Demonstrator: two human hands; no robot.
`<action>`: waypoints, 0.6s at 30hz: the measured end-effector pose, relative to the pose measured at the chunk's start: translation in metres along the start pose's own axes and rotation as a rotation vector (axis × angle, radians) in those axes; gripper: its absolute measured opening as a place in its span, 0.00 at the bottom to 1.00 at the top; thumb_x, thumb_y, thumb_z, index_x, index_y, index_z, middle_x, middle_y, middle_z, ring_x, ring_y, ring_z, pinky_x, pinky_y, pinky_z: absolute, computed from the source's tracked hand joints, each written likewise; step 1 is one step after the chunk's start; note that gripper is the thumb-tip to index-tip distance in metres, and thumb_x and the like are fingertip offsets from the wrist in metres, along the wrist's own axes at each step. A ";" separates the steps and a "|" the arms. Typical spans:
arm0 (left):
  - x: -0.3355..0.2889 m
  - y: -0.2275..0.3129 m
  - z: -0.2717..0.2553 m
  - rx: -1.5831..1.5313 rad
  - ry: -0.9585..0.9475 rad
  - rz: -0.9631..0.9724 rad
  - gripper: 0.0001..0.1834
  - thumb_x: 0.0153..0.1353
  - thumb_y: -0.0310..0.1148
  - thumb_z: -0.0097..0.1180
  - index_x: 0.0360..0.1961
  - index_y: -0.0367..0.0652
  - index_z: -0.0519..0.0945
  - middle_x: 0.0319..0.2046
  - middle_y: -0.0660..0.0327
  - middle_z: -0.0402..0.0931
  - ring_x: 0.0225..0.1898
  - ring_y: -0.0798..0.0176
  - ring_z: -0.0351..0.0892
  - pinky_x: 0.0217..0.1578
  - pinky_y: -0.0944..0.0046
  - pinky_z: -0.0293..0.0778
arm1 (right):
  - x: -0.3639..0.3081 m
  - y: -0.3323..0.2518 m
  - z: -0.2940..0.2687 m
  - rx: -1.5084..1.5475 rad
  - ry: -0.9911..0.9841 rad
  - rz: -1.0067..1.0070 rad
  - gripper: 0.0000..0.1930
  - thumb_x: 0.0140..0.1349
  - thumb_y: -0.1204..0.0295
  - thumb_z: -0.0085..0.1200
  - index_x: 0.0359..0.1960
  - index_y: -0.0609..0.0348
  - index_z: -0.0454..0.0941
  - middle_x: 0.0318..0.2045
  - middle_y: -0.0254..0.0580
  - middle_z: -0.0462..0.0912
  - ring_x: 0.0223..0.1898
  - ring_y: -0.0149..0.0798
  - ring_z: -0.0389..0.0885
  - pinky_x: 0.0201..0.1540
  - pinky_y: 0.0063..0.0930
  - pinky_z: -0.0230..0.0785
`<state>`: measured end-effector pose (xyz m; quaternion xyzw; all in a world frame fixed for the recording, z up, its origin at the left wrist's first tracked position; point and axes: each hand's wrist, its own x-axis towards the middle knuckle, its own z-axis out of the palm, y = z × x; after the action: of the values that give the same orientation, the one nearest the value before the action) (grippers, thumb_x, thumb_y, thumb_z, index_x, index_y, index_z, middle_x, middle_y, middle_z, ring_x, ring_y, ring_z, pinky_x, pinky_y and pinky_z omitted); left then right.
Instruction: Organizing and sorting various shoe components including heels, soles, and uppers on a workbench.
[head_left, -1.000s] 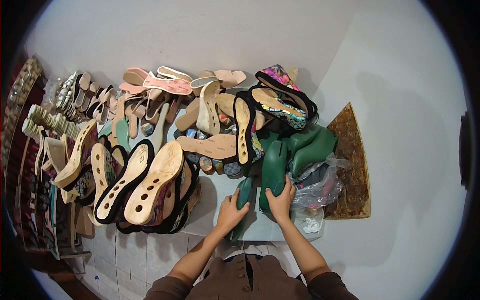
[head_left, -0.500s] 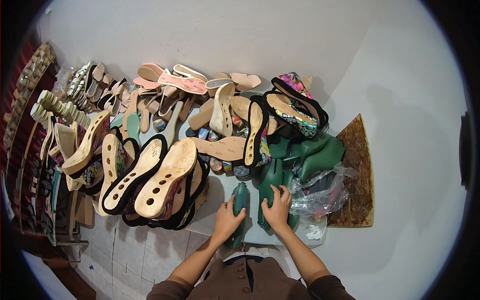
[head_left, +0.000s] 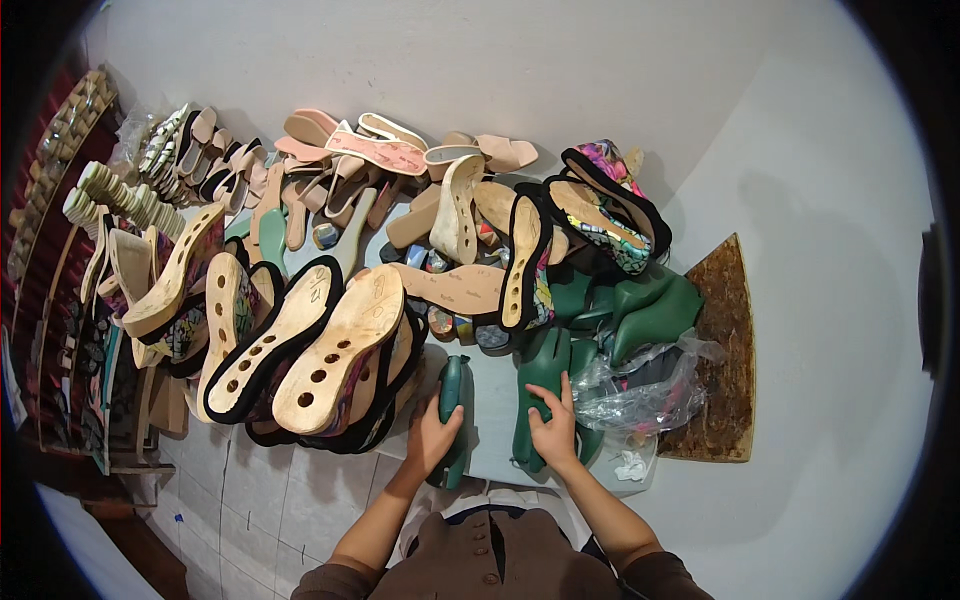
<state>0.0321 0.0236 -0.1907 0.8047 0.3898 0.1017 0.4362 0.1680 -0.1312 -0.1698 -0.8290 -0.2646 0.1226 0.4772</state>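
My left hand [head_left: 433,438] is closed around a narrow dark green shoe last [head_left: 453,385], which stands on edge at the table's front. The thumb lies on its right side and the other fingers are mostly hidden behind it. My right hand [head_left: 555,435] has its thumb and fingers apart over another green shoe last [head_left: 541,365], seeming to rest against its side without gripping it. Farther back on the right lie more green lasts [head_left: 655,308], heaped together. Beside my right hand is a crumpled clear plastic bag [head_left: 640,395] with something dark and pink inside.
Wooden-soled wedge sandals [head_left: 340,345] with black edging crowd the left. Pink and beige sandals [head_left: 385,150] line the wall. A flat tan insole [head_left: 455,288] lies mid-table. Right of the bag leans a brown rough board [head_left: 715,370]; crumpled white paper [head_left: 631,465] sits near the front edge.
My left hand has shifted left with the narrow last and now holds it from its left side. My right hand's fingers have spread and turned more upright. The view has shifted slightly.
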 end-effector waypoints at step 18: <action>0.005 0.028 0.068 -0.005 -0.115 0.215 0.35 0.55 0.49 0.51 0.58 0.37 0.63 0.45 0.38 0.68 0.46 0.38 0.69 0.48 0.49 0.65 | 0.027 -0.014 -0.045 0.262 -0.018 0.174 0.22 0.49 0.82 0.52 0.48 0.54 0.78 0.65 0.61 0.49 0.66 0.50 0.53 0.62 0.31 0.52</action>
<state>0.0850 -0.0241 -0.2109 0.8451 0.2755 0.1026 0.4466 0.2061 -0.1433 -0.1330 -0.7783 -0.1776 0.2044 0.5665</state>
